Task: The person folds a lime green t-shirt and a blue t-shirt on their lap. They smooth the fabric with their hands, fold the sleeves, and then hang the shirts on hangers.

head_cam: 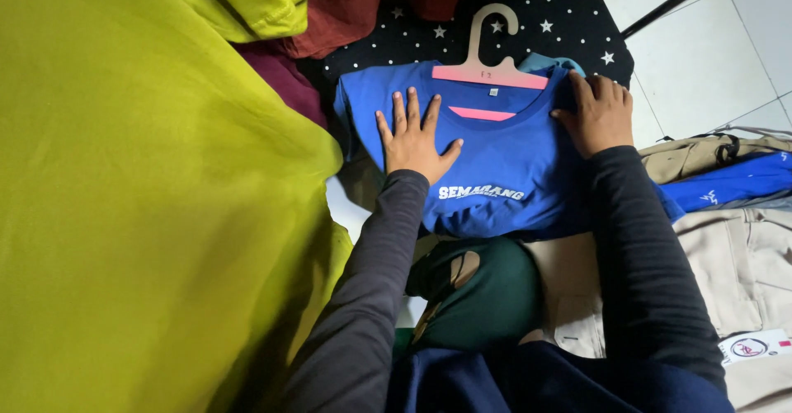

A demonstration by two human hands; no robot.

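1. Dark green knee [487, 293] sits nearest, below one blue cotton T-shirt [503, 174] on one pink plastic hanger [490, 73].
2. Left hand [415, 142] and right hand [601, 114] press flat, fingers released.
3. Yellow-green cloth [140, 198] crowds the left; beige trousers [742, 256] lie right.

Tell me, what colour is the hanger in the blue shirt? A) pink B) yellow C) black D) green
A: the hanger poking out of the neck of the blue shirt is pink, with a paler hook at the top, and both hands, left hand and right hand, lie flat on the shirt just below it.
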